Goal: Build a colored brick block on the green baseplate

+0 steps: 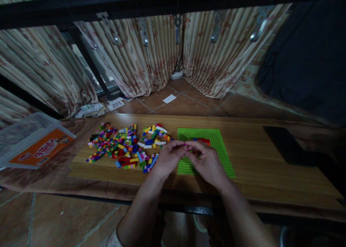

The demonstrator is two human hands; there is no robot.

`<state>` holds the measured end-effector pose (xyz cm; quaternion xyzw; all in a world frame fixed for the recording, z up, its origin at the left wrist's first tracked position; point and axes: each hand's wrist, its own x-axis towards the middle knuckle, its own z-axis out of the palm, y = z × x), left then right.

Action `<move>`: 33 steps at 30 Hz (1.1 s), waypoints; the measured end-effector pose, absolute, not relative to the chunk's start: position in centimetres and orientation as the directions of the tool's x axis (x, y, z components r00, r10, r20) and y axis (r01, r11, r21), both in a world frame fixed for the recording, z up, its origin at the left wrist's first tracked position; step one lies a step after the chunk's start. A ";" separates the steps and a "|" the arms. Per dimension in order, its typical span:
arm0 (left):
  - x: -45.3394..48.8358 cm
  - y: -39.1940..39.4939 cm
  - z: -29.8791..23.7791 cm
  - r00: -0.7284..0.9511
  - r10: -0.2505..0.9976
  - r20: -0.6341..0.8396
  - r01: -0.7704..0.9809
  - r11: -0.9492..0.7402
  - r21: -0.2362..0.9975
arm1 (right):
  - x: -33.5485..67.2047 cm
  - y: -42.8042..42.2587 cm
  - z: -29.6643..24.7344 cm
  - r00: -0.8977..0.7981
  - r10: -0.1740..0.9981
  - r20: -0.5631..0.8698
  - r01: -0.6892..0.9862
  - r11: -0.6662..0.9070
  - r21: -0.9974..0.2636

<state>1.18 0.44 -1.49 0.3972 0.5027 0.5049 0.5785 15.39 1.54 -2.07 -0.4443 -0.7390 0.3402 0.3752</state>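
Small pink piece (186, 145) pinched above the green baseplate (226, 164)

The left hand (169, 158) and right hand (207, 163) meet, both grips apparently closed on the pink piece, over the left part of the green baseplate on the tabletop (251, 149). The hands mostly hide it; an uneven pinch could let it slip. Lowering the right hand carelessly might knock the red bricks (204, 141), and the left hand drifting left could scatter the loose bricks (121, 146).

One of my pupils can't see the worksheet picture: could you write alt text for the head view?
A person's left hand and right hand hold a small pink piece between them over a green studded baseplate. Loose coloured bricks lie to the left on a wooden tabletop, with an orange-labelled clear plastic box farther left.
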 end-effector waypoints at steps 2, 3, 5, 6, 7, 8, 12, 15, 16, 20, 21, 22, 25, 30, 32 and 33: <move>1.2 0.4 -1.4 -0.018 0.983 -0.185 -0.186 0.179 0.966 | 15.4 1.5 -2.1 -0.321 0.914 0.248 0.400 0.369 -0.839; 1.2 0.4 -1.4 -0.017 0.982 -0.190 -0.188 0.183 0.965 | 15.3 1.6 -2.0 -0.321 0.914 0.247 0.402 0.367 -0.839; 1.2 0.4 -1.3 -0.016 0.981 -0.195 -0.196 0.188 0.962 | 15.3 1.6 -2.0 -0.322 0.915 0.242 0.407 0.365 -0.837; 1.2 0.4 -1.3 -0.014 0.980 -0.197 -0.198 0.191 0.961 | 15.3 1.6 -2.0 -0.323 0.915 0.241 0.409 0.364 -0.837; 1.2 0.4 -1.2 -0.013 0.980 -0.200 -0.198 0.193 0.961 | 15.3 1.6 -2.0 -0.323 0.915 0.241 0.410 0.364 -0.836; 1.2 0.4 -1.2 -0.014 0.979 -0.202 -0.197 0.195 0.961 | 15.3 1.6 -2.0 -0.323 0.915 0.241 0.410 0.364 -0.836; 1.2 0.4 -1.2 -0.023 0.978 -0.207 -0.192 0.199 0.961 | 15.4 1.6 -2.1 -0.324 0.915 0.241 0.404 0.364 -0.839; 1.2 0.4 -1.3 -0.024 0.981 -0.195 -0.184 0.187 0.965 | 15.4 1.5 -2.1 -0.321 0.914 0.249 0.394 0.368 -0.842; 1.2 0.4 -1.3 -0.024 0.981 -0.190 -0.179 0.183 0.967 | 15.4 1.5 -2.1 -0.322 0.913 0.250 0.391 0.368 -0.843; 1.1 0.4 -1.3 -0.018 0.983 -0.185 -0.174 0.179 0.968 | 15.4 1.6 -2.1 -0.322 0.912 0.252 0.394 0.371 -0.841; 1.1 0.4 -1.3 -0.015 0.983 -0.185 -0.174 0.180 0.968 | 15.4 1.6 -2.1 -0.322 0.912 0.255 0.394 0.374 -0.840; 1.2 0.4 -1.3 -0.013 0.983 -0.185 -0.175 0.180 0.968 | 15.4 1.6 -2.1 -0.322 0.912 0.256 0.394 0.374 -0.840; 1.2 0.4 -1.2 -0.013 0.983 -0.183 -0.179 0.178 0.968 | 15.4 1.6 -2.0 -0.322 0.913 0.250 0.396 0.370 -0.840; 1.2 0.3 -1.1 -0.014 0.983 -0.180 -0.177 0.175 0.969 | 15.4 1.6 -2.0 -0.324 0.914 0.243 0.405 0.366 -0.838; 1.2 0.3 -1.1 -0.011 0.984 -0.180 -0.176 0.175 0.969 | 15.4 1.6 -2.1 -0.323 0.914 0.243 0.397 0.365 -0.842; 1.2 0.4 -1.1 -0.009 0.984 -0.180 -0.177 0.176 0.968 | 15.4 1.6 -2.1 -0.322 0.915 0.245 0.392 0.364 -0.845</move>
